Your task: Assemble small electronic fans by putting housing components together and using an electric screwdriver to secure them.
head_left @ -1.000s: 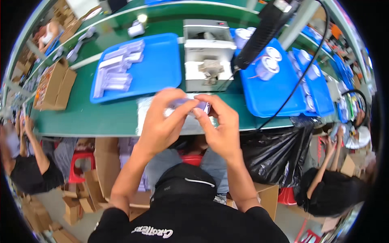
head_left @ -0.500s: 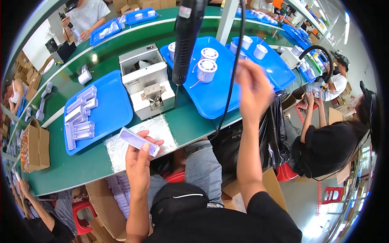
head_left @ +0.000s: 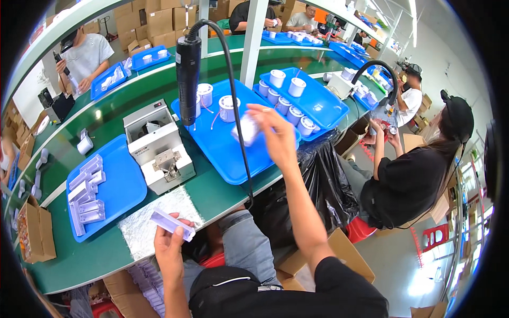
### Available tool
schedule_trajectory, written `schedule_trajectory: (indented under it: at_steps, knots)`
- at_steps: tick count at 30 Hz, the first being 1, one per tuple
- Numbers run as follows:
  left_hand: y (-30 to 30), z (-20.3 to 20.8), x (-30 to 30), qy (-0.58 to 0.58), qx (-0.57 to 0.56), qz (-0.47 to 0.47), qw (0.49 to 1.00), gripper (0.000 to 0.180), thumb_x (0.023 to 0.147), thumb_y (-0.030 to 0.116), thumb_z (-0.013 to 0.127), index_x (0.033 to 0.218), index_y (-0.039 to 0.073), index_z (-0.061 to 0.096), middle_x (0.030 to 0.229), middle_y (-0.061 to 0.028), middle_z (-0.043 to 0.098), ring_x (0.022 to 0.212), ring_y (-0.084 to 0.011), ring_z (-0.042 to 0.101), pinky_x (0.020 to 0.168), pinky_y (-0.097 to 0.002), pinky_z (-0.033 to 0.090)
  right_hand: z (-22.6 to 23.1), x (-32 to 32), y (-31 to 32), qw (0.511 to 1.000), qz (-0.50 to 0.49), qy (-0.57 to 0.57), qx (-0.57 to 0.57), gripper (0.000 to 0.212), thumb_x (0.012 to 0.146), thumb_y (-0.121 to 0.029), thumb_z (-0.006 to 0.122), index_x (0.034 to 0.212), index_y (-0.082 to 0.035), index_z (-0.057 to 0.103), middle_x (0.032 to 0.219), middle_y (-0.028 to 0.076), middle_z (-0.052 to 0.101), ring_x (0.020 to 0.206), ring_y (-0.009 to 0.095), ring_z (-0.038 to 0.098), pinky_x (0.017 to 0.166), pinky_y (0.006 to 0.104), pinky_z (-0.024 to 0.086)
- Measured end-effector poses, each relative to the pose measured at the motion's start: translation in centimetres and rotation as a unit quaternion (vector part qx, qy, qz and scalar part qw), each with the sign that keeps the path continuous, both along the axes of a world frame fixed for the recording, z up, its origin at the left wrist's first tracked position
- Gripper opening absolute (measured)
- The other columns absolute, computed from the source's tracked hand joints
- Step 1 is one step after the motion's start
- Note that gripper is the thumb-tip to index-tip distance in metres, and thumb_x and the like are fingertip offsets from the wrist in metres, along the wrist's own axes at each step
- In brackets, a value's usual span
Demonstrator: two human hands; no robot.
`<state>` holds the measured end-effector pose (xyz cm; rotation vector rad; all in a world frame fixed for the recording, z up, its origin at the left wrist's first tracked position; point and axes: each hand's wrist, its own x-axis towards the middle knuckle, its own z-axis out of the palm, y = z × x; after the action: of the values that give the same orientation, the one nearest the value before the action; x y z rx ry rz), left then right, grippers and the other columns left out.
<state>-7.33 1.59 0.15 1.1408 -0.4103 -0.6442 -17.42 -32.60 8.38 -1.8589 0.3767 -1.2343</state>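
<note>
My left hand (head_left: pixel 169 249) grips a pale lavender, trough-shaped plastic housing (head_left: pixel 172 223), tilted above the table's front edge. Over the blue tray (head_left: pixel 225 161) in the middle, my right hand (head_left: pixel 278 140) has its fingers around a white round motor-like unit (head_left: pixel 245 131), blurred by motion. Several similar white drums (head_left: pixel 229 109) with thin red wires stand in that tray. A black electric screwdriver (head_left: pixel 188 79) hangs above the tray's left part, and its cable (head_left: pixel 238 100) passes in front of the held unit.
At left, a blue tray (head_left: pixel 124 183) carries several lavender housings. Between the trays sits a white metal screw-feeder-like box (head_left: pixel 159 146). A foil-like sheet (head_left: pixel 130 233) lies by the front edge. Stacked trays (head_left: pixel 331 114) stand right. A co-worker (head_left: pixel 419 164) sits at the right.
My right hand, empty before, now holds a white round unit lifted from the middle tray. My left hand keeps the housing. The view has shifted, so the table appears lower and further left.
</note>
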Motion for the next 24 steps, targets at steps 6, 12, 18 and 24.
schedule_trajectory:
  at_steps: [6, 12, 18, 24]
  knots:
    - [0.1, 1.0, 1.1, 0.002, -0.019, 0.046, 0.999, 0.046, 0.106, 0.018, 0.068, 0.142, -0.005, 0.052, 0.119, -0.0164, 0.072, 0.113, -0.0249, 0.071, 0.103, -0.0392, 0.054, 0.3, -6.6, 7.4, 0.936, 0.002, -0.348, 0.047, 0.047, 0.114, -0.03, 0.055, 0.144, 0.007, 0.057, 0.092, 0.013, 0.077, 0.096, 0.028, 0.073, 0.091, 0.0443, 0.057]
    - [-2.6, 3.7, 3.5, 0.007, -0.108, 0.085, 0.991, 0.049, 0.109, 0.02, 0.065, 0.145, -0.007, 0.048, 0.129, -0.0202, 0.068, 0.122, -0.028, 0.069, 0.109, -0.043, 0.053, 1.2, -0.6, 17.2, 0.973, 0.229, -0.015, 0.003, 0.006, 0.098, 0.0, 0.07, 0.104, 0.003, 0.071, 0.079, 0.009, 0.076, 0.071, 0.021, 0.072, 0.067, 0.0336, 0.054]
    - [-2.6, 4.4, 4.9, -0.008, -0.127, 0.11, 0.986, 0.044, 0.109, 0.022, 0.066, 0.142, -0.004, 0.053, 0.126, -0.0188, 0.07, 0.121, -0.0305, 0.07, 0.108, -0.0444, 0.056, -3.3, 5.1, 18.4, 0.959, 0.221, 0.168, 0.054, 0.009, 0.096, -0.009, 0.074, 0.092, -0.001, 0.076, 0.068, 0.01, 0.073, 0.06, 0.021, 0.071, 0.061, 0.0311, 0.049]
    - [-1.6, 2.9, 4.7, -0.04, -0.111, 0.122, 0.985, 0.049, 0.102, 0.019, 0.076, 0.141, -0.003, 0.054, 0.123, -0.0151, 0.072, 0.114, -0.0227, 0.071, 0.104, -0.0379, 0.055, -4.9, 7.1, 19.6, 0.955, 0.255, 0.14, 0.063, 0.011, 0.094, -0.007, 0.072, 0.1, 0.002, 0.069, 0.078, 0.01, 0.073, 0.068, 0.017, 0.07, 0.064, 0.0305, 0.051]
